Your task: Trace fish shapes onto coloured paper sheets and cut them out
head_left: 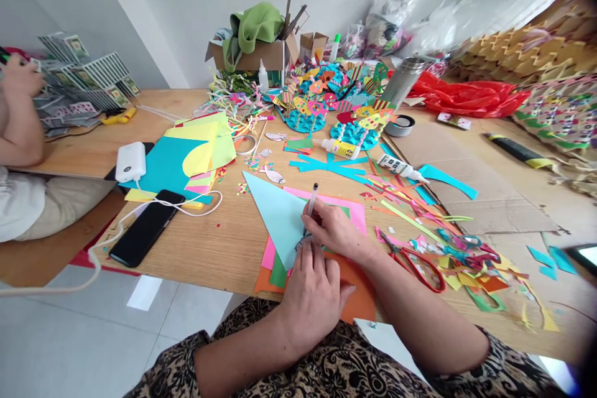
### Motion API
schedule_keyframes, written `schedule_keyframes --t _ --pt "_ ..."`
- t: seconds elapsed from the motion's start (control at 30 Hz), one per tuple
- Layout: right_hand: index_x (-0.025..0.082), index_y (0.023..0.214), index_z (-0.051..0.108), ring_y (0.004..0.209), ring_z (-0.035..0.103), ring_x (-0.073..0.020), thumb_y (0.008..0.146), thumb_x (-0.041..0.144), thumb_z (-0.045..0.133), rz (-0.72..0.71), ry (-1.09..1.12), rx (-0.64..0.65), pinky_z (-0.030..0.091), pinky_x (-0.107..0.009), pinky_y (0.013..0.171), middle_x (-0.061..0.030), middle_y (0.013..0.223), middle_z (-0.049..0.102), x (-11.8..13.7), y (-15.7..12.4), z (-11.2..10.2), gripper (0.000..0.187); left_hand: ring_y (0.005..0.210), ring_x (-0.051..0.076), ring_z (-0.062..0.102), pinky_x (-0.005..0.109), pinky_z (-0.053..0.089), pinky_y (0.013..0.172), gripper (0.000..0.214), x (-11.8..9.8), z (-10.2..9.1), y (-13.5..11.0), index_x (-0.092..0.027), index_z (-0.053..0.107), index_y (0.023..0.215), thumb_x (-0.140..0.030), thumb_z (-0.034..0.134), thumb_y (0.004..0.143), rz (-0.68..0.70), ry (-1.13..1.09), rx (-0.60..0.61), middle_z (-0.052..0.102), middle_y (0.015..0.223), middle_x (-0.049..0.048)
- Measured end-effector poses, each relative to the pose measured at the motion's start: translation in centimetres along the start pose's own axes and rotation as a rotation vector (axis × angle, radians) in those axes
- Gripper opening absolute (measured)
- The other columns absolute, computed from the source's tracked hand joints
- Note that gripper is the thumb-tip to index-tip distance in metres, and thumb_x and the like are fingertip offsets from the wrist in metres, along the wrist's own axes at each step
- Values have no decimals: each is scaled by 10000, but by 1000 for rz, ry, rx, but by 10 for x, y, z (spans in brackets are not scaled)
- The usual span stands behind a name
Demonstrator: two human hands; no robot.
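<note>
My right hand (334,231) is closed around a pen (313,198) held nearly upright, its tip hidden behind my fingers. My left hand (311,289) lies flat with fingers stretched out, pressing down a small dark-patterned cutout (304,240) that is mostly covered. Under both hands is a light blue triangular sheet of paper (273,208). Below that lie pink (358,216), green (278,273) and orange sheets (359,280), stacked at the table's front edge. Just beyond the blue sheet's upper edge rests a fish-shaped paper cutout (272,175).
Red-handled scissors (420,267) and paper scraps (489,267) lie on the right. Glue bottles (340,148), a steel flask (405,82) and paper fish models (305,113) stand farther back. A phone (147,228) with a white cable is on the left, near another person's arm (21,106).
</note>
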State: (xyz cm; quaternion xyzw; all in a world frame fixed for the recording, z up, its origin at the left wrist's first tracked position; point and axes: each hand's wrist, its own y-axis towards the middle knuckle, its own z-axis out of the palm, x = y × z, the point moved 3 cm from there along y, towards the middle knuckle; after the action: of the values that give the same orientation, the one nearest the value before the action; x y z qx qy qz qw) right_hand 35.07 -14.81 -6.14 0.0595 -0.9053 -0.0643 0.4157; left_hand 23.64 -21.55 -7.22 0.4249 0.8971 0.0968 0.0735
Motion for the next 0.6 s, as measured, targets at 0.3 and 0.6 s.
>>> schedule_keyframes --t 0.3,0.6 --pt "202 810 474 525 460 -108 860 209 454 7 4 -9 344 -224 526 30 613 522 1 0 -3 55 1219 368 517 512 438 998 428 0 -2 1 -66 575 988 -478 569 870 3 -2 11 564 1251 295" --pt "204 799 471 512 437 -106 859 227 458 15 -6 -28 325 -228 514 37 602 502 -2 0 -3 65 1209 370 521 538 453 959 417 0 0 0 -74 580 980 -475 579 865 6 1 -7 575 1243 281"
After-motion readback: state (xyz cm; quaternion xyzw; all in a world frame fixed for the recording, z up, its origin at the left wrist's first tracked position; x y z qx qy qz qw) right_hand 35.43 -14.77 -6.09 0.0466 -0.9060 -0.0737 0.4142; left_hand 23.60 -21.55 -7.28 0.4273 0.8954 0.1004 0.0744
